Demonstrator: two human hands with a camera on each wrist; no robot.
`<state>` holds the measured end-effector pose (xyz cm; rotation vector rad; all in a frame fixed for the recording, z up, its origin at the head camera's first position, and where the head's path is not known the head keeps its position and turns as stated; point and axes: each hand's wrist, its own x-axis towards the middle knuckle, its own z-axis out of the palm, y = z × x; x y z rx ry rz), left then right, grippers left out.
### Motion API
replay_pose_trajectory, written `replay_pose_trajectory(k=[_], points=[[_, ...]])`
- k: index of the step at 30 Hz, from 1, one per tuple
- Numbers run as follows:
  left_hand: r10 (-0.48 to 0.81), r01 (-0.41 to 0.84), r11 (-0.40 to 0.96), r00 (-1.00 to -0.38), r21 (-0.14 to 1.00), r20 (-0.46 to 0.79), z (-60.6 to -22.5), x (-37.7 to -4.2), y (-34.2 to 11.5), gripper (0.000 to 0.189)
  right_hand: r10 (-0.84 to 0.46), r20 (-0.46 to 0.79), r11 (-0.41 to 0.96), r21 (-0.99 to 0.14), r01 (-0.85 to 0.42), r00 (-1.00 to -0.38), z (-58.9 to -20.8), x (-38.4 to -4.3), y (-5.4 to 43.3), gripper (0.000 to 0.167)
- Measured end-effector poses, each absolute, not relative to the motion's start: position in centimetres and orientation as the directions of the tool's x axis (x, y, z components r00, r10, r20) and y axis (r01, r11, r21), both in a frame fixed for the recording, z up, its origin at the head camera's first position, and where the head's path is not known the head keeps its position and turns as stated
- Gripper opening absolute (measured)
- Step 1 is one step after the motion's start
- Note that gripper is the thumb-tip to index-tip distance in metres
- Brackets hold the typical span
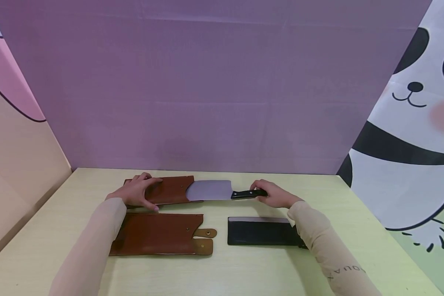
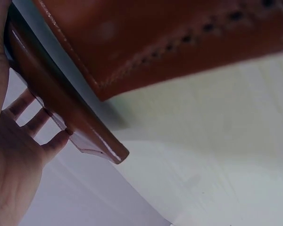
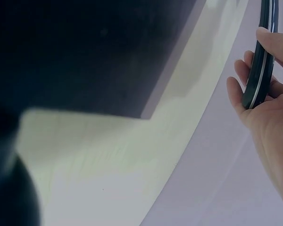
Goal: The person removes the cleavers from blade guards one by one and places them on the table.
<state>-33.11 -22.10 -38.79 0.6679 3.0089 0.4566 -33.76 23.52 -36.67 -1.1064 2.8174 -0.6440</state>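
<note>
At the back of the table, a cleaver (image 1: 211,190) lies with the front of its blade inside a brown leather sheath (image 1: 174,190). My left hand (image 1: 135,191) spans the sheath's closed left end, thumb at the near edge and fingers at the far edge. In the left wrist view, fingertips (image 2: 61,137) press along the edge of that sheath (image 2: 68,96). My right hand (image 1: 275,195) grips the cleaver's black riveted handle, its end also visible in the right wrist view as a curved handle (image 3: 259,75) between thumb and fingers. The blade's tip is hidden in the leather.
Closer to me lies a second brown sheath (image 1: 159,234) with two snap straps (image 1: 204,246). To its right is a dark-bladed cleaver (image 1: 260,232), its handle mostly covered by my right forearm. A purple backdrop (image 1: 214,90) rises behind the table (image 1: 222,271).
</note>
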Motion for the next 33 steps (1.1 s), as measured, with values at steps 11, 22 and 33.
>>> replay_pose_trajectory(k=[11,22,33], points=[[0.412,0.408,0.868,-0.910,0.283,0.049,-39.0,-33.0,-22.6,0.099,-0.660,0.127,0.651,-0.395,-0.648,-0.740,-36.9,-33.9,24.2,0.023],[0.406,0.404,0.865,-0.912,0.298,0.057,-38.8,-32.8,-22.6,0.097,-0.666,0.124,0.643,-0.403,-0.651,-0.735,-36.7,-33.8,24.5,0.023],[0.403,0.400,0.865,-0.913,0.302,0.055,-38.7,-32.6,-22.5,0.097,-0.667,0.131,0.640,-0.403,-0.654,-0.733,-36.6,-33.8,25.0,0.023]])
